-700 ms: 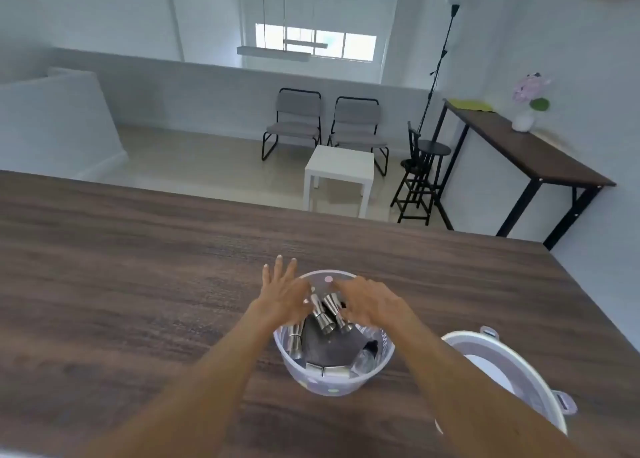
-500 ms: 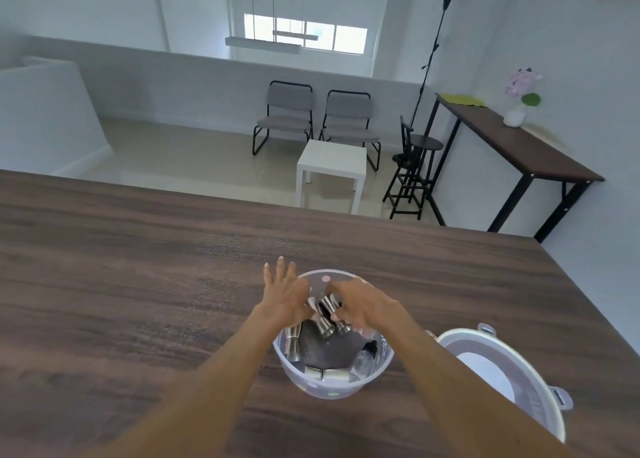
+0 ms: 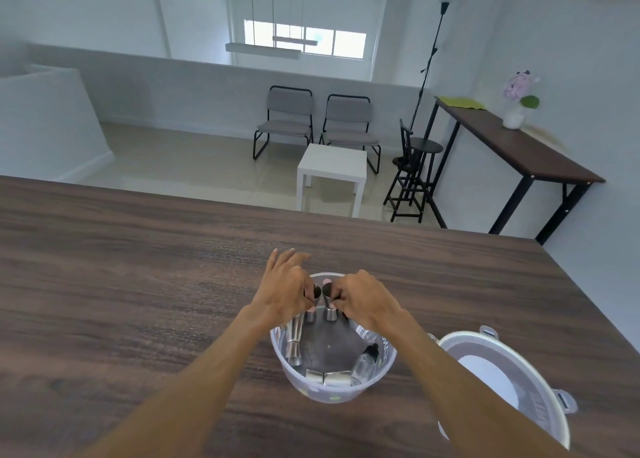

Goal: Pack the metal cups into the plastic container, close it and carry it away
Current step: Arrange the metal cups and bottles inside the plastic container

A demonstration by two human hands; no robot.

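A round clear plastic container (image 3: 384, 374) stands on the dark wooden table (image 3: 138, 284) near its front. Over the container's far rim my left hand (image 3: 285, 289) grips one hourglass-shaped metal cup (image 3: 312, 305) and my right hand (image 3: 363, 300) grips a second metal cup (image 3: 329, 301), side by side and upright. Another metal cup (image 3: 295, 339) leans against the left inner wall. Two short metal pieces (image 3: 327, 378) and a small clear bottle (image 3: 365, 364) lie at the bottom front. The container's round lid (image 3: 502, 381) with clip tabs rests on the table to the right.
The table's right edge (image 3: 588, 301) runs close to the lid. Beyond the far edge lie a floor with two grey chairs (image 3: 318, 121), a white side table (image 3: 332, 166), a black stool (image 3: 415, 173) and a long console table (image 3: 519, 145) along the right wall.
Both hands have closed on the two cups at the far rim and turned them from slanted to upright. The camera has tilted slightly.
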